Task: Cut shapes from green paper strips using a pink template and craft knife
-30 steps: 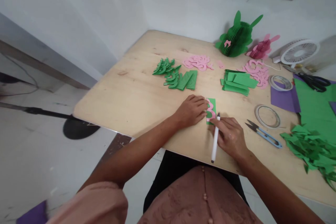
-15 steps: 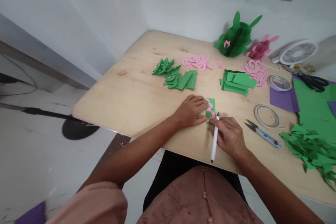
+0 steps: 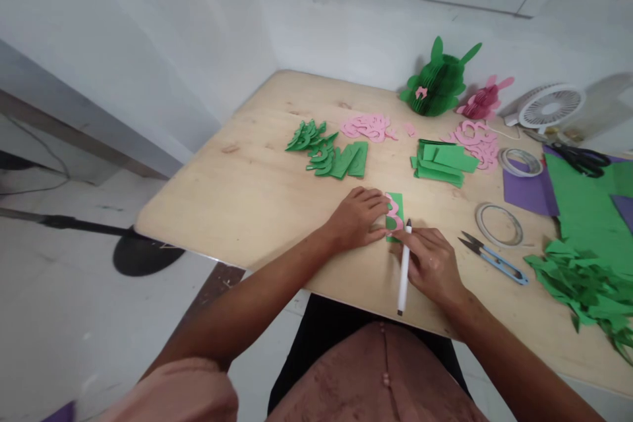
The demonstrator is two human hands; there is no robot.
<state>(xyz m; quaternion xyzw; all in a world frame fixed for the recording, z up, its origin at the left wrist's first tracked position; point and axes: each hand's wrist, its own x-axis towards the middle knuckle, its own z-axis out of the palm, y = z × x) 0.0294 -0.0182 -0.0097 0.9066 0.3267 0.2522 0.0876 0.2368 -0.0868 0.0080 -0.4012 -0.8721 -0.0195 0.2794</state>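
Note:
A pink paper cutout with a curvy, 3-like outline [image 3: 396,223] lies on a small green paper strip [image 3: 397,200] near the table's front edge. From the left, my left hand [image 3: 357,216] holds both down, its fingertips over the upper part and its thumb near the lower end. My right hand [image 3: 432,260] is closed around a white marker pen [image 3: 404,277], whose dark end points up and away from me. The right fingertips touch the lower edge of the cutout, partly hiding it.
Behind lie green cutouts [image 3: 321,157], pink cutouts [image 3: 368,126] and green strips [image 3: 440,161]. Thread snips [image 3: 494,258], tape rolls [image 3: 499,224], green scraps [image 3: 586,280] and black scissors [image 3: 581,159] lie right. Paper figures [image 3: 438,86] and a white fan [image 3: 551,107] stand by the wall.
The view has tilted up slightly, so everything sits a little lower in the picture. Both hands, the cutout and the marker pen keep nearly the same places on the table.

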